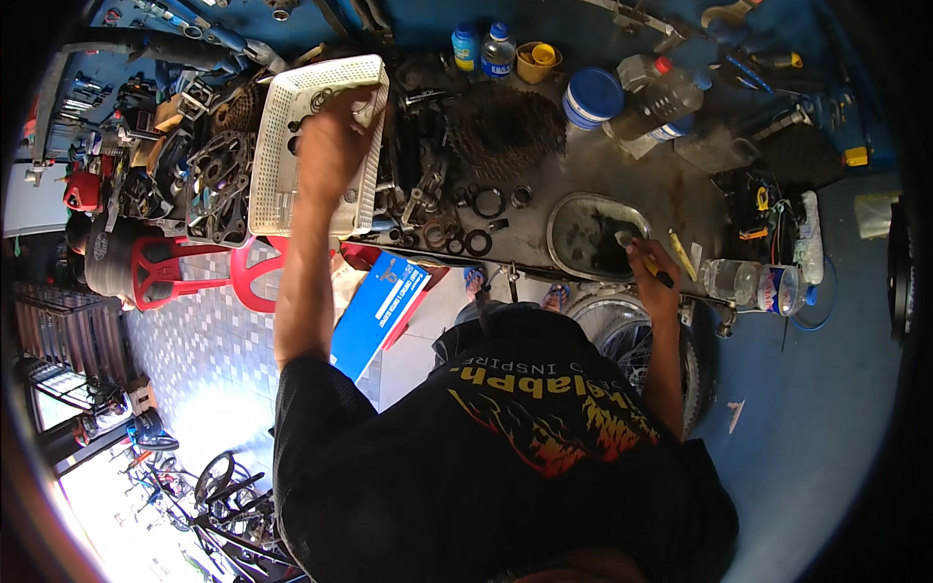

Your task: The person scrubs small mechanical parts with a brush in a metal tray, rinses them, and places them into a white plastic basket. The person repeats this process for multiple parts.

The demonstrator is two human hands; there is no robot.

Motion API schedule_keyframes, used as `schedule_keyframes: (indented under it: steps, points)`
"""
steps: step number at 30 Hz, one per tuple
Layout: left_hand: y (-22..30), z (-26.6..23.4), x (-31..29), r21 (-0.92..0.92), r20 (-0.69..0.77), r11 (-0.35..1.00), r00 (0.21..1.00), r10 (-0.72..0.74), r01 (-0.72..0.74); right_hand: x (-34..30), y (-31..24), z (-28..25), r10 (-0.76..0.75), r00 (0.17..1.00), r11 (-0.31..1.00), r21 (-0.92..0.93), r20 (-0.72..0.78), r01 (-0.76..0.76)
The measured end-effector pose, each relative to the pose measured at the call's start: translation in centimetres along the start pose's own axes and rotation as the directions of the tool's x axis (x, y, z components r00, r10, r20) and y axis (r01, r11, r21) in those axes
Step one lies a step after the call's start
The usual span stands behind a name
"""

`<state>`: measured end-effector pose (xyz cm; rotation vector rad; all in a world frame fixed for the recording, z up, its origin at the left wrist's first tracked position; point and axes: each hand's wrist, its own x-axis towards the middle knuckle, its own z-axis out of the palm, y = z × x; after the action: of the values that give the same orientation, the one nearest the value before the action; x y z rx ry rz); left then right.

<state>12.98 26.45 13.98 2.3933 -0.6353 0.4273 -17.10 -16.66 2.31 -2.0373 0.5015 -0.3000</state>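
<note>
My left hand [332, 148] reaches into a cream plastic basket [375, 199] at the left of the workbench. Motion smears its fingers, and whether they hold anything does not show. Small rings and other small parts [319, 100] lie in the basket. My right hand [655, 276] is closed around a small brush [664, 278] with a dark handle end. Its head points into a shallow metal tray [552, 233] wet with dark fluid, at the bench's front edge. Black and metal rings [488, 202] lie on the bench between basket and tray.
Behind the tray sit a stack of dark sprockets [505, 131], a blue-lidded tub [594, 95] and several bottles [498, 53]. A yellow stick-like tool [682, 255] and clear plastic bottles [734, 281] are right of the tray. A red stool [165, 272] and a blue box [377, 316] stand below the bench.
</note>
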Motion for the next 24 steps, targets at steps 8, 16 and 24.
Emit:
schedule_keyframes:
  steps: [8,16,24]
  points:
    - [9.3,9.8,-12.0,-0.163,0.382,0.978,0.922,-0.061,0.132,0.9,0.5,-1.6,-0.181,0.979,0.964,-0.179,0.096,0.196]
    - [8.2,13.4,-15.2,0.007,0.318,0.978,0.926,-0.201,0.21,0.7,0.5,-3.0,-0.204,0.971,0.948,-0.223,0.124,0.227]
    - [8.2,15.0,-13.2,0.295,0.475,0.956,0.867,-0.151,0.004,-0.3,1.5,-4.2,-0.228,0.957,0.938,-0.224,0.178,0.266]
